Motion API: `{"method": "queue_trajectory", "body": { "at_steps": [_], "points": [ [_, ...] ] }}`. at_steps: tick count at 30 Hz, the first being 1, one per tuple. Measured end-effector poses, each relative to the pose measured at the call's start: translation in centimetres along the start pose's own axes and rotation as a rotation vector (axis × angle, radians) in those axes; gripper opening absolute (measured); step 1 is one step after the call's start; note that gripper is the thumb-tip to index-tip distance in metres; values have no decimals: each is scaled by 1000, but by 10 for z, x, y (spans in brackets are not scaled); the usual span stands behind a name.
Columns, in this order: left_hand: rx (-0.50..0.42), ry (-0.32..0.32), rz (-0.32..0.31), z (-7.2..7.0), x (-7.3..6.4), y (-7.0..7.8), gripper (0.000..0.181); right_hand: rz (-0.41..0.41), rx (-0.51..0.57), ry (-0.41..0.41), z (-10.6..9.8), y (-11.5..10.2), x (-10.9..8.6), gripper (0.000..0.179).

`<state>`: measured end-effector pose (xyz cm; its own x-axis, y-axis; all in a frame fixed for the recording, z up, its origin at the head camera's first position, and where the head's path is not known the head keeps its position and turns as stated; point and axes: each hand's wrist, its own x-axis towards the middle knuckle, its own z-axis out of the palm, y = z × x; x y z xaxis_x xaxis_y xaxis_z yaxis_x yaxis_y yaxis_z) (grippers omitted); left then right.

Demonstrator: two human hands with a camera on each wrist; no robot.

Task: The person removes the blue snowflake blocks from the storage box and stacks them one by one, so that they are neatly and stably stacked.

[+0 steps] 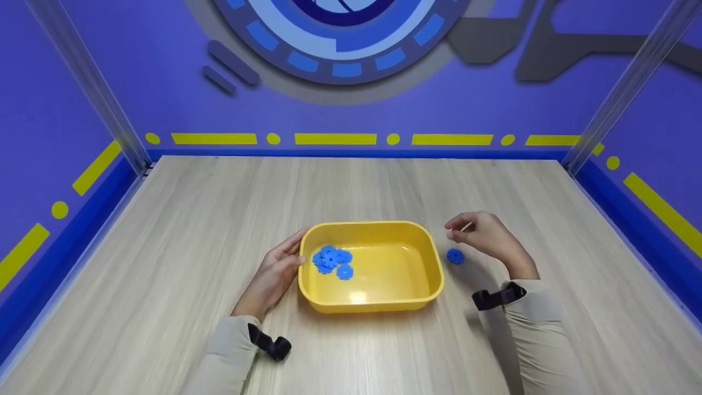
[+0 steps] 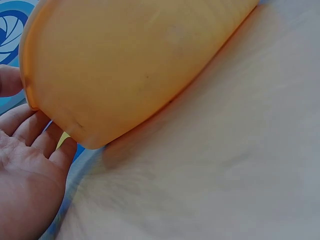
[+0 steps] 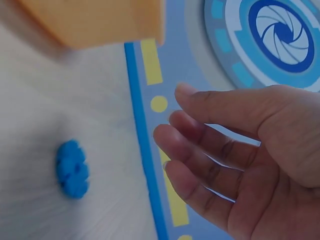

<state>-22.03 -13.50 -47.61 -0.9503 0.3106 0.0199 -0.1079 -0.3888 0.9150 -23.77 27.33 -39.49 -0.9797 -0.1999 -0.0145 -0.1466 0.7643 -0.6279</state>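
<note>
A yellow tub (image 1: 373, 285) with rounded corners sits on a pale wood-grain counter (image 1: 378, 192), steadied at its left end by a person's left hand (image 1: 273, 277). Inside, a pile of blue toothed discs (image 1: 329, 258) lies overlapping on the floor of the tub, gathered toward the left end; one disc (image 1: 344, 271) shows nearly whole at the near right edge of the pile. The right part of the tub's floor is bare and shiny under the light.

The left fingers hold the tub, the thumb at the rim and the others against the outside of the wall, as the left wrist view shows from below.

Outside the tub, just beyond its right end, a loose blue piece (image 1: 455, 256) rests on the counter. Whether it is a single disc or several stacked is hard to tell. The right hand (image 1: 488, 236) hovers near it, on the far side of the piece and apart from the tub. Its fingers are loosely bent and hold nothing, and the right wrist view shows a gap between the fingertips and the piece.

Both arms wear beige sleeves (image 1: 543, 340) and black wrist cameras (image 1: 496, 297). Behind the counter stands a purple-blue wall (image 1: 356, 118) with yellow dashes and a round, ringed emblem (image 1: 346, 68).
</note>
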Motion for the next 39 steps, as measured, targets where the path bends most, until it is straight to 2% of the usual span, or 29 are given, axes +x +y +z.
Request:
{"method": "queue_trajectory", "body": {
  "at_steps": [8,19,25,39],
  "points": [
    [18,-3,3,-1,1,-1,68,-90,-20,6,-4,-28,9,19],
    [15,-7,0,0,1,-1,68,-155,-57,-84,4,-73,25,20],
    [13,-3,-9,0,1,0,67,-211,-80,-149,18,-95,35,21],
    [29,-19,-8,0,2,1,68,-296,-160,-342,62,-128,58,29]
  ]
}}
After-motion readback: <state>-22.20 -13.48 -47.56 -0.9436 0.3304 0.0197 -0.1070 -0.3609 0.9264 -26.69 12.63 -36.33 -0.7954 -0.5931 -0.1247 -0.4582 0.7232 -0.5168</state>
